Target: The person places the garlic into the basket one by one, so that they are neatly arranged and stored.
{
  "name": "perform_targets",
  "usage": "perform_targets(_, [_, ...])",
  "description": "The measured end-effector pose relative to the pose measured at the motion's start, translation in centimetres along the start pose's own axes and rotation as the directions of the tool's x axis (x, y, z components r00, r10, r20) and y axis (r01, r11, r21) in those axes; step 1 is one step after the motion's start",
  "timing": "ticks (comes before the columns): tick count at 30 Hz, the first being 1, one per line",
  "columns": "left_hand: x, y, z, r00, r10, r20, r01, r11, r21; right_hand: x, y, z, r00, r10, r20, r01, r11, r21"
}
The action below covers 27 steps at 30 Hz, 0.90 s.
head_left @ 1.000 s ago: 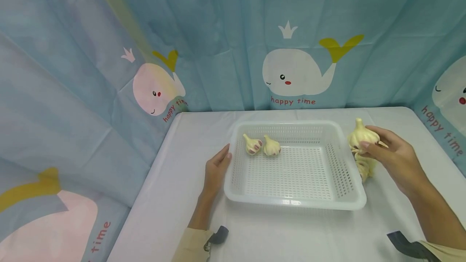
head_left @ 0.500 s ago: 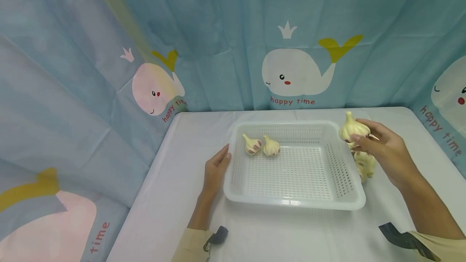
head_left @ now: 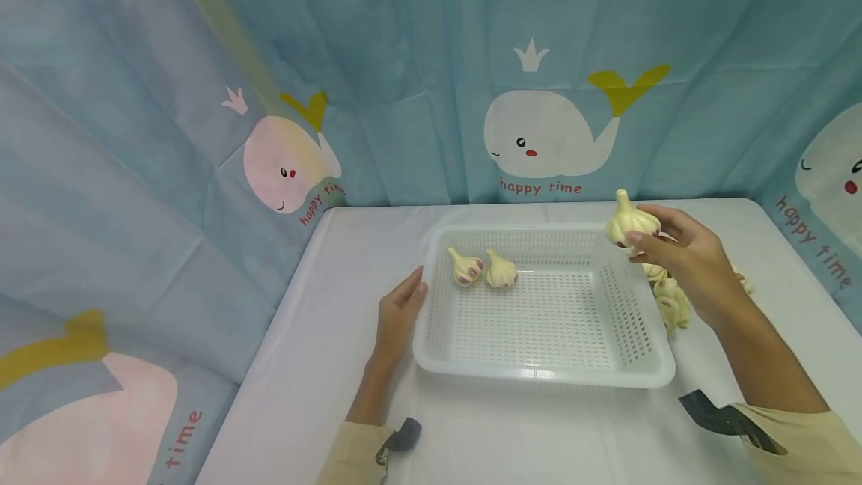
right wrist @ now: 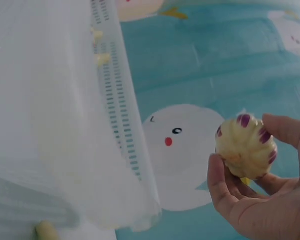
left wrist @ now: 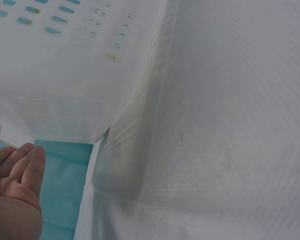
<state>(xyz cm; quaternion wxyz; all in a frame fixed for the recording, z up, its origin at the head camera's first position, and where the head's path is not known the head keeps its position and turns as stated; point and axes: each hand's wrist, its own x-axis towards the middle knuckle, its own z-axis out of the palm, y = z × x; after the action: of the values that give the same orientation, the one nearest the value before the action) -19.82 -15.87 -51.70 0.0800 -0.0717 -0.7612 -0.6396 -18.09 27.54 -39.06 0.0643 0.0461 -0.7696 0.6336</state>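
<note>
A white perforated plastic basket (head_left: pixel 525 376) stands on the table with two garlic bulbs, a left one (head_left: pixel 466 268) and a right one (head_left: pixel 501 271), near its back left corner. Against the basket's left rim rests my left hand (head_left: pixel 397 316); its slightly bent fingers (left wrist: pixel 34 167) lie along the outside in the left wrist view. My right hand (head_left: pixel 700 264) pinches another garlic bulb (head_left: pixel 631 224) between thumb and fingers, stem up, over the back right corner of the rim. Its purple-marked underside shows in the right wrist view, clear of the basket wall (right wrist: pixel 122 95).
More garlic (head_left: pixel 670 302) lies close outside the basket's right side, partly hidden by the rim and my right hand. A further piece (head_left: pixel 744 281) shows beyond my right forearm. The white-covered table (head_left: pixel 303 343) ends at a blue whale-print curtain (head_left: pixel 417 96).
My right hand has moved left and slightly up with the garlic bulb, from beside the basket to its back right corner. More garlic beside the basket is uncovered. My left hand stays put.
</note>
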Motion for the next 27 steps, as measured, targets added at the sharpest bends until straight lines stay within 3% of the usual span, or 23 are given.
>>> perform_targets(15, [0.1,0.1,0.0,1.0,-0.003,-0.001,0.003,1.0,0.007,1.8,-0.9,1.2,0.999,0.036,0.01,-0.034,0.992,-0.118])
perform_targets(24, [0.1,0.0,0.0,1.0,0.002,0.004,-0.002,1.0,-0.002,2.8,-1.4,1.7,0.998,0.055,0.031,-0.053,0.997,-0.048])
perform_targets(27, [0.1,0.0,0.0,1.0,0.0,0.004,0.0,1.0,-0.002,3.2,-1.4,1.9,0.998,0.056,0.038,-0.053,0.996,-0.074])
